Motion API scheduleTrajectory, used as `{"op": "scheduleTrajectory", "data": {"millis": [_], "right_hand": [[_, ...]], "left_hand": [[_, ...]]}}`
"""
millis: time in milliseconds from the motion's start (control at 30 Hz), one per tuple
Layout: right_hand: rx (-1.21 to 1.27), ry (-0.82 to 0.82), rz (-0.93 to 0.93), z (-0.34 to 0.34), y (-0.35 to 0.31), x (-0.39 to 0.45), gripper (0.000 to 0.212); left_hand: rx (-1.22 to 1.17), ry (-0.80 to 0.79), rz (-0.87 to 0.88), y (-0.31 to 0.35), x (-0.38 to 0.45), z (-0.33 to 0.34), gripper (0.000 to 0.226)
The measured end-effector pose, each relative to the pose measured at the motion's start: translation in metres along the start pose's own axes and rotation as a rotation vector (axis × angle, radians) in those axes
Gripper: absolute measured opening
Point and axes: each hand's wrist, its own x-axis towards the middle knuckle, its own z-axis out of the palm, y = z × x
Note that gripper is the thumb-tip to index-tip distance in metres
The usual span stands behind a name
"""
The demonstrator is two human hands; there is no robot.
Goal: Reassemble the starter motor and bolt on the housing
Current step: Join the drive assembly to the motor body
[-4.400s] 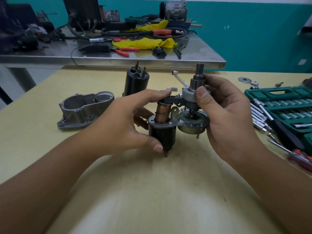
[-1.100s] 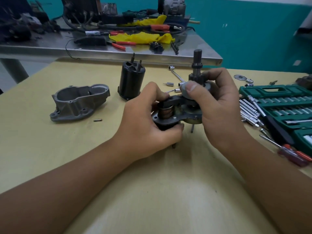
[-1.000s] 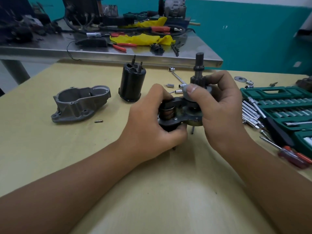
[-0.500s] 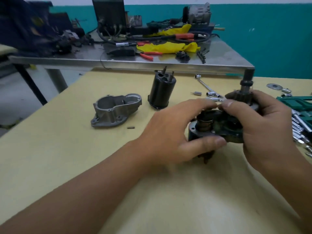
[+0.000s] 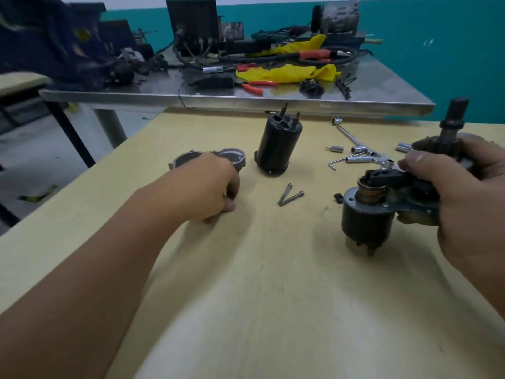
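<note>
Our right hand (image 5: 461, 192) grips the starter assembly (image 5: 382, 203) at three o'clock above the desk (image 5: 273, 296); it looks heavy, rigid metal. Our left hand (image 5: 207, 187), fingers curled, reaches the stiff housing (image 5: 235, 157) at ten o'clock; whether it has hold, we cannot tell. We judge its rim the best purchase.

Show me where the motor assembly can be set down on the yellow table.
Bare: the wide near stretch of the table between both forearms, in front of the two bolts. Also the gap between the black can and the sockets. Crowded: the far right around the sockets, and around the housing.
</note>
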Motion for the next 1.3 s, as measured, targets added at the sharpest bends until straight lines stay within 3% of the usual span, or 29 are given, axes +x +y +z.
{"op": "scheduleTrajectory", "data": {"millis": [67,267,400,500,600,700,800,1067,1300], "right_hand": [[0.001,0.000,-0.028,0.001,-0.001,-0.001,0.014],[0.013,0.013,-0.052,0.001,-0.001,-0.001,0.017],[0.004,0.039,-0.021,0.000,0.004,0.000,0.017],[0.009,0.072,0.038,0.002,0.007,0.000,0.018],[0.018,0.108,0.070,0.006,0.007,-0.002,0.014],[-0.018,0.138,0.045,0.010,0.004,-0.006,0.013],[-0.076,0.143,-0.018,0.015,-0.001,-0.011,0.014],[-0.106,0.132,-0.082,0.025,-0.008,-0.022,0.016],[-0.122,0.148,-0.084,0.024,-0.008,-0.022,0.017]], "left_hand": [[0.008,-0.035,-0.006,0.002,0.003,0.006,0.012],[0.227,-0.103,0.067,0.013,0.000,0.015,0.011],[0.027,0.011,0.127,0.036,-0.007,0.009,0.014],[-0.214,0.180,0.221,0.062,-0.016,0.005,0.012],[-0.537,0.503,0.401,0.082,-0.027,0.005,0.012],[-0.648,0.743,0.492,0.100,-0.033,0.006,0.016],[-0.678,0.855,0.491,0.121,-0.035,0.008,0.016],[-0.539,0.857,0.530,0.143,-0.040,0.010,0.019],[-0.480,0.897,0.465,0.147,-0.039,0.015,0.007]]}}
